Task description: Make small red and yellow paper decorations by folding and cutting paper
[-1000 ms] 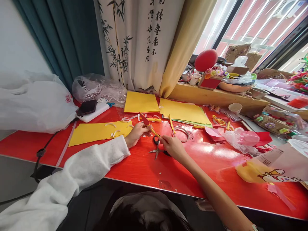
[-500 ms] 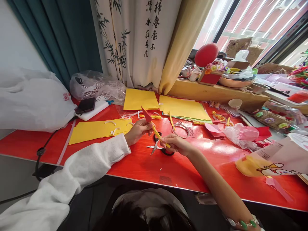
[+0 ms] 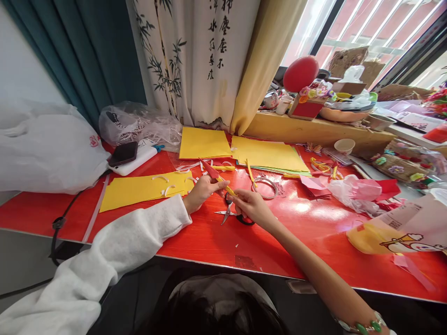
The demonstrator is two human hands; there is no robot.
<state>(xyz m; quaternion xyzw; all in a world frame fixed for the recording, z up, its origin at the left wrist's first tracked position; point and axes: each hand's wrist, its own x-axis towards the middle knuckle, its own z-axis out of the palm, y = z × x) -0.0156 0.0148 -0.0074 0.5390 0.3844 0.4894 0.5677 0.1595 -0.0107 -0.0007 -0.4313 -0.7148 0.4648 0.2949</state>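
Between my hands is a thin yellow paper strip (image 3: 228,190) with a red pointed paper piece (image 3: 208,168) at its upper left end. My left hand (image 3: 203,190), in a white sleeve, is closed around the strip just below the red point. With its fingers pinched, my right hand (image 3: 252,204) grips the strip's lower end. Open scissors (image 3: 228,214) with black handles lie on the red table (image 3: 279,246) beneath my hands, partly hidden by the right one. Behind them are a tape roll (image 3: 267,187) and another yellow strip (image 3: 250,172).
Yellow sheets (image 3: 139,191) with small white curls lie at left, and more yellow stacks (image 3: 206,143) at the back. A phone (image 3: 124,153) and a white plastic bag (image 3: 49,149) are far left. Pink scraps (image 3: 363,188) and a drink cup (image 3: 401,228) stand right.
My right hand has moved up and left along the strip, closer to my left hand. The red point now leans further left and sits a little lower.
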